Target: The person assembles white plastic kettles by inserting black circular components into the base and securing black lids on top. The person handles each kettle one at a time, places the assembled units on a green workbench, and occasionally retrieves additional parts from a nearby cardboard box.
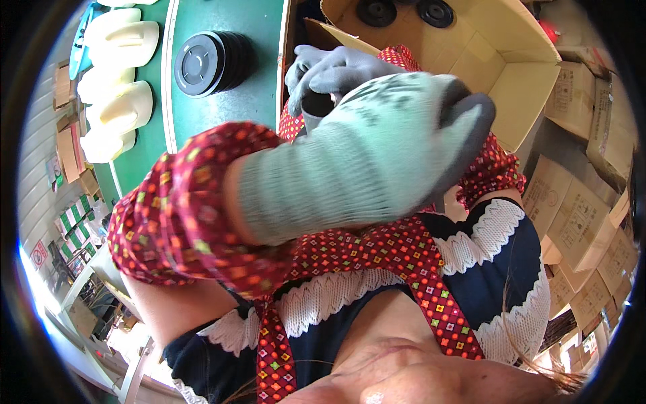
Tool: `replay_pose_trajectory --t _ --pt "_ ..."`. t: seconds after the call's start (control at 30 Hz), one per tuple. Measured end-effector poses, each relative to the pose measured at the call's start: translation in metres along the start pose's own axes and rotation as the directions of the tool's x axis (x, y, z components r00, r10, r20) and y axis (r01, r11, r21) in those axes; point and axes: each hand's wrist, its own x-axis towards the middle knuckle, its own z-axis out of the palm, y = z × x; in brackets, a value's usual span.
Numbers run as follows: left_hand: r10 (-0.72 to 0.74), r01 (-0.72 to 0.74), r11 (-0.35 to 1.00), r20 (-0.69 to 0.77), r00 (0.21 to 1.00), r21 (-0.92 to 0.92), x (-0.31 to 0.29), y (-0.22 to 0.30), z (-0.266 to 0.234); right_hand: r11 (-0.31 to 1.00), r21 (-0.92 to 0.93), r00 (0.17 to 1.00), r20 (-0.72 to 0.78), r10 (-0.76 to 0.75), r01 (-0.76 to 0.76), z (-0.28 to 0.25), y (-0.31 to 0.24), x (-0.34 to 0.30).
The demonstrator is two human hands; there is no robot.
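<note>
My left hand (404,128), in a light green knit glove with grey coating, crosses in front of my chest close to the camera. Its fingers curl under, with the grey thumb pressed along them; anything inside is hidden. Beyond it, my right hand (340,71) in a grey-coated glove has its fingers bent near the table's edge. A dark grey rounded shape (317,106) shows just below those fingers; I cannot tell whether it is a held thing or part of the glove. A stack of round black ribbed discs (210,64) stands on the green table, left of my right hand.
Cream-coloured moulded pieces (120,108) line the left part of the green table (235,111), past a pale strip. An open cardboard box (464,54) at the upper right holds black discs (436,12). Stacked cartons (572,209) fill the right side.
</note>
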Motion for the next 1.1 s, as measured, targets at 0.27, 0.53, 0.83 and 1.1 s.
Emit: replay_pose_trajectory --t 0.27,0.53,0.83,1.1 --pt "0.263 -0.301 0.77 0.15 0.953 0.563 -0.013 -0.016 -0.011 0.99 -0.114 0.995 -0.065 0.073 -0.08 0.03 -0.043 -0.009" --pt "0.179 -0.259 0.725 0.189 0.966 0.638 -0.012 0.009 0.004 0.985 -0.171 0.995 -0.087 -0.047 0.031 0.023 -0.042 -0.002" --pt "-0.169 0.04 0.616 0.082 0.982 0.787 -0.064 -0.048 -0.061 0.733 -0.67 0.993 -0.047 0.11 -0.113 -0.014 -0.086 -0.003" --pt "0.095 -0.156 0.971 0.304 0.948 0.183 -0.043 -0.188 -0.09 0.363 -0.907 0.906 -0.047 0.421 -0.215 0.002 -0.184 0.026"
